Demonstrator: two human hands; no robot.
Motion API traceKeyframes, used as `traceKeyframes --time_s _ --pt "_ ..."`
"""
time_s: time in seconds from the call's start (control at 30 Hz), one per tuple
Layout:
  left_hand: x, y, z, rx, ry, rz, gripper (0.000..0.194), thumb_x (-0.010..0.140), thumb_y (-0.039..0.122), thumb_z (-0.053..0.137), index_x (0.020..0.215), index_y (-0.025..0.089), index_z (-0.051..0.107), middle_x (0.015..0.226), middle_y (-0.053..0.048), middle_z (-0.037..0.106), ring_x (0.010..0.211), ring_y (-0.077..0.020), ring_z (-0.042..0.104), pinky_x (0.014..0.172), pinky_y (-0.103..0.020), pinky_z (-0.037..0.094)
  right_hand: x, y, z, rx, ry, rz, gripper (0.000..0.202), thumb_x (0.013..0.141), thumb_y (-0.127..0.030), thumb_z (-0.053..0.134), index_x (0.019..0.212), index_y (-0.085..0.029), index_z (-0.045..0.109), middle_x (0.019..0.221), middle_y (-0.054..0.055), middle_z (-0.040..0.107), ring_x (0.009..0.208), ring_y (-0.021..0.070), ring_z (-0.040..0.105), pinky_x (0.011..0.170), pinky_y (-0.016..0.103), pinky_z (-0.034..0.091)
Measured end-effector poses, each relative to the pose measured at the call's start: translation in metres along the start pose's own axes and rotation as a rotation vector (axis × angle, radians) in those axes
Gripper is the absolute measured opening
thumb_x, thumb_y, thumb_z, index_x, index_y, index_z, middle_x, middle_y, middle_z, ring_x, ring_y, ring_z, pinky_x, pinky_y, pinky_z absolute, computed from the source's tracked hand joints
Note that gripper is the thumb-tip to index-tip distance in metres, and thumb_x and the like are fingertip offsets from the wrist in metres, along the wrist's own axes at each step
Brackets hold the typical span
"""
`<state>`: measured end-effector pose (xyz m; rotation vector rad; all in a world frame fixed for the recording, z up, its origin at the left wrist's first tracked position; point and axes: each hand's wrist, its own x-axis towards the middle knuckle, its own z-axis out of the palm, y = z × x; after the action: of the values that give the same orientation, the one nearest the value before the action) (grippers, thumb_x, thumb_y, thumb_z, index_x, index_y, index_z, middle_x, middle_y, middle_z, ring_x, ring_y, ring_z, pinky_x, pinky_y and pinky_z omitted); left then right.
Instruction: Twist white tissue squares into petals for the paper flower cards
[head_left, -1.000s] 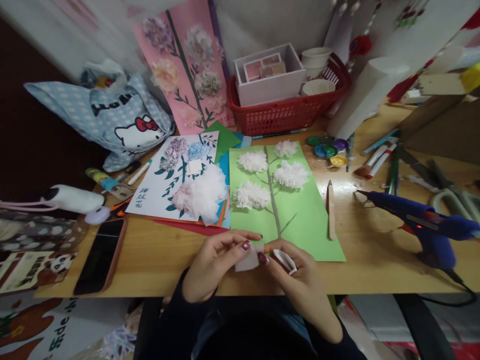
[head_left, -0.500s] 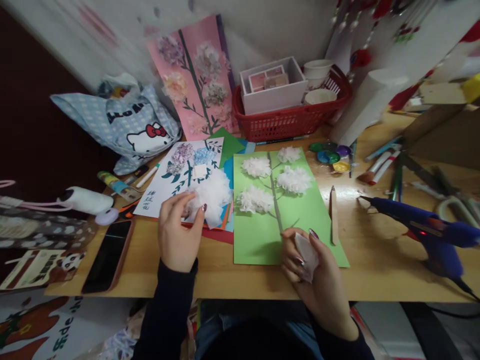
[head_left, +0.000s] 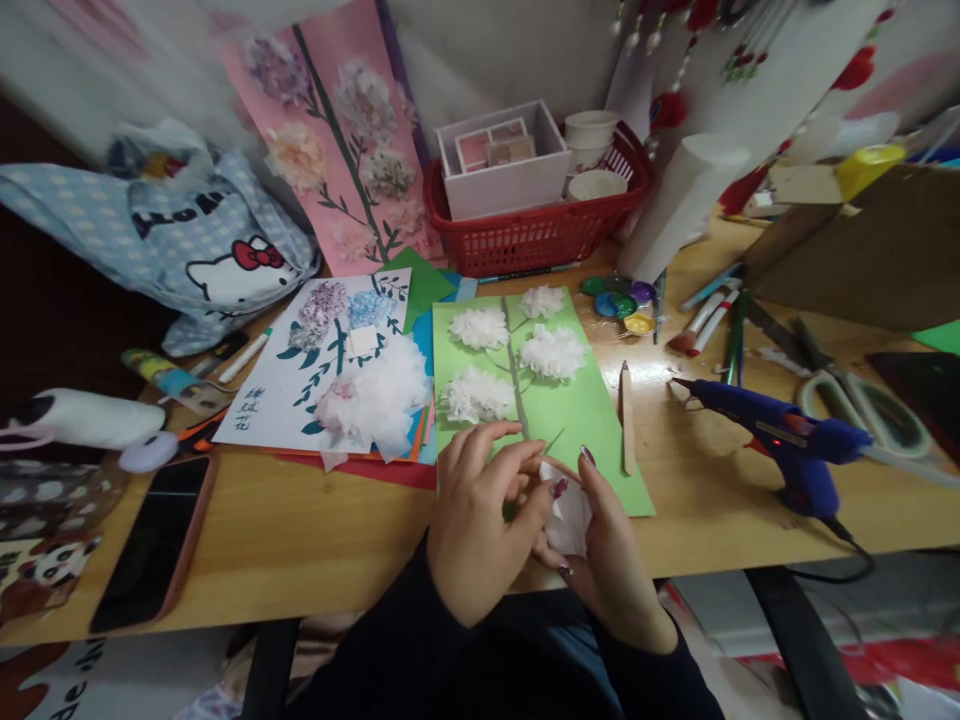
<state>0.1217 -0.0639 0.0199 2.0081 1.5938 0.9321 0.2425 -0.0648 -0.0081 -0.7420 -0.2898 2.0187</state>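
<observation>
Tissue (head_left: 574,525) sits in your half-closed right hand (head_left: 619,575), held between thumb and fingers, by the green card's (head_left: 589,425) near edge. Your left hand (head_left: 472,530) is half-curled, thumb touching it; can't tell if it's pinching. Careful: opposing tugs could rip thin layers! Long axis runs near-far, far end angling slightly left.

Narrow gap between wooden stick (head_left: 627,420) and glue gun (head_left: 787,432).
</observation>
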Motion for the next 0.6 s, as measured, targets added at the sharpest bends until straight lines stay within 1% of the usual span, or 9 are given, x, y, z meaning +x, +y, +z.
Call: traceKeyframes --time_s 0.07,0.13,0.2,0.27,0.37,0.43,0.53,0.6 --pt "0.003 -0.001 -0.001 -0.027 -0.026 -0.039 0.017 0.085 0.012 0.066 0.099 0.021 0.071 0.116 -0.009 0.068 0.116 -0.0307 0.059 0.097 -0.052 0.049 0.000 0.002 -0.001 -0.041 -0.025 0.020 0.055 0.080 -0.067 0.067 0.084 -0.013 0.074 0.051 0.000 0.057 0.038 0.0071 0.037 0.032 0.015 0.016" --pt "0.005 -0.002 -0.003 -0.073 -0.031 -0.036 0.013 0.085 0.009 0.065 0.088 0.021 0.069 0.111 -0.008 0.069 0.114 -0.0292 0.060 0.096 -0.050 0.049 0.000 0.004 -0.002 -0.074 -0.045 -0.013 0.057 0.086 -0.067 0.059 0.087 -0.012 0.074 0.042 -0.002 0.050 0.035 0.0077 0.033 0.033 0.017 0.013" --pt "0.005 -0.004 -0.005 -0.118 -0.033 -0.014 0.014 0.085 0.007 0.063 0.082 0.020 0.067 0.108 -0.007 0.069 0.112 -0.0275 0.062 0.096 -0.049 0.049 0.000 0.006 -0.004 -0.095 -0.059 -0.060 0.058 0.093 -0.063 0.050 0.092 -0.011 0.074 0.037 -0.006 0.042 0.032 0.0068 0.025 0.034 0.018 0.014" --pt "0.004 -0.006 -0.006 -0.155 -0.034 -0.004 0.014 0.086 0.007 0.062 0.081 0.019 0.065 0.106 -0.007 0.070 0.109 -0.0262 0.063 0.095 -0.048 0.050 -0.001 0.007 -0.005 -0.105 -0.078 -0.081 0.058 0.097 -0.060 0.045 0.097 -0.010 0.073 0.036 -0.008 0.037 0.032 0.0060 0.019 0.035 0.018 0.015" --pt "0.002 -0.009 -0.006 -0.175 -0.039 0.003 0.012 0.086 0.008 0.065 0.092 0.019 0.066 0.106 -0.008 0.069 0.108 -0.0268 0.063 0.094 -0.049 0.051 -0.001 0.007 -0.005 -0.104 -0.092 -0.075 0.057 0.095 -0.061 0.049 0.103 -0.010 0.072 0.040 -0.009 0.039 0.032 0.0052 0.014 0.033 0.018 0.015" --pt "0.002 -0.010 -0.006 -0.158 -0.059 0.021 0.016 0.084 0.009 0.068 0.096 0.019 0.068 0.109 -0.009 0.068 0.110 -0.0284 0.063 0.094 -0.051 0.051 -0.001 0.006 -0.005 -0.100 -0.077 -0.064 0.057 0.091 -0.063 0.055 0.106 -0.011 0.072 0.041 -0.010 0.039 0.032 0.0046 0.013 0.032 0.017 0.013" --pt "0.001 -0.014 -0.009 -0.131 -0.101 0.053 0.012 0.083 0.007 0.068 0.085 0.020 0.068 0.108 -0.008 0.067 0.113 -0.0294 0.062 0.095 -0.051 0.051 0.000 0.006 -0.005 -0.100 -0.072 -0.043 0.057 0.089 -0.065 0.059 0.108 -0.013 0.070 0.038 -0.012 0.034 0.031 0.0043 0.012 0.031 0.016 0.014" --pt "0.000 -0.016 -0.011 -0.136 -0.119 0.046 0.013 0.083 0.007 0.068 0.080 0.019 0.066 0.107 -0.008 0.067 0.113 -0.0290 0.063 0.095 -0.050 0.052 0.001 0.006 -0.006 -0.105 -0.087 -0.041 0.055 0.090 -0.064 0.058 0.108 -0.013 0.069 0.038 -0.012 0.035 0.031 0.0042 0.012 0.031 0.015 0.014"
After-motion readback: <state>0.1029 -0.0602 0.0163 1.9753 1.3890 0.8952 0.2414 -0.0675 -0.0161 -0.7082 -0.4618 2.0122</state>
